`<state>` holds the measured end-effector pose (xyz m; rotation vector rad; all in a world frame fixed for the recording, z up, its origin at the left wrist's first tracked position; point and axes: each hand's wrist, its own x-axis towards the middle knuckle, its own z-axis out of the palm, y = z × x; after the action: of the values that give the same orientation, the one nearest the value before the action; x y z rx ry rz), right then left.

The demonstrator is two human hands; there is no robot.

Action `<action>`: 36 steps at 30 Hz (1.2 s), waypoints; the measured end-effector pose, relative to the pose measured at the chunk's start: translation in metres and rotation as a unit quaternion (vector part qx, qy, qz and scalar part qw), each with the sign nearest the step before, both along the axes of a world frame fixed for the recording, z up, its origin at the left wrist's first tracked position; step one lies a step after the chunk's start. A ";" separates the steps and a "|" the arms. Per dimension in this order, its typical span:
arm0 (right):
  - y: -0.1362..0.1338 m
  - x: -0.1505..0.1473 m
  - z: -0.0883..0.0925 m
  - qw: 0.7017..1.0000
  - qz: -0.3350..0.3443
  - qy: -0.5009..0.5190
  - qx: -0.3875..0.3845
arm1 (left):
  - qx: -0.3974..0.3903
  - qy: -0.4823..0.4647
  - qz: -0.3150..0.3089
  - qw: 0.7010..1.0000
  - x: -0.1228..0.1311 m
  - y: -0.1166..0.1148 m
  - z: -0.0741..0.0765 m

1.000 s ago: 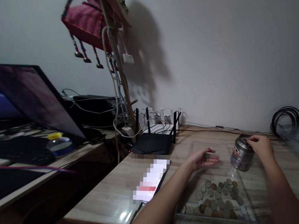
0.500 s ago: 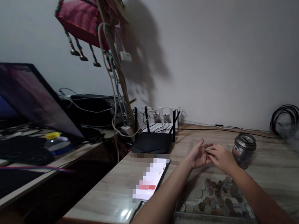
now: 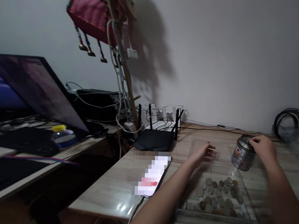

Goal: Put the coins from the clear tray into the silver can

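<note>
A silver tin (image 3: 243, 157) with a printed label and a slot in its lid stands upright on the right of the table. My right hand (image 3: 264, 148) is over its top, thumb and finger pinched at the slot on a coin that barely shows. To the left, my left hand (image 3: 204, 152) is held above the table with its fingers apart; its palm is mostly turned from view. Many silver and brassy coins (image 3: 221, 202) lie spread in a clear plastic tray (image 3: 209, 217) between my forearms.
A phone (image 3: 153, 177) with a lit screen and a cable lies left of my left arm. Behind it sits a black router (image 3: 154, 140) with upright antennas. Coiled black cable (image 3: 288, 125) rests at the back right. A monitor (image 3: 47, 92) and a yellow-capped bottle (image 3: 62, 136) occupy the left desk.
My right hand has left my left hand and moved right to the tin's lid. My left hand stays nearly in place, fingers apart. The view has shifted slightly.
</note>
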<state>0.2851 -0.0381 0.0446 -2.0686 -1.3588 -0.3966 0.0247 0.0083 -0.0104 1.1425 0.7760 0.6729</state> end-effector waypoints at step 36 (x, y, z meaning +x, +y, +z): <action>-0.101 -0.128 -0.045 0.849 0.299 -0.063 -0.431 | 0.395 0.537 -0.195 0.719 -0.004 -0.106 0.004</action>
<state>0.1570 -0.1388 -0.0004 -2.0819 -2.4700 0.4513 0.0205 -0.0978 -0.0065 2.5033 1.1766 -0.1693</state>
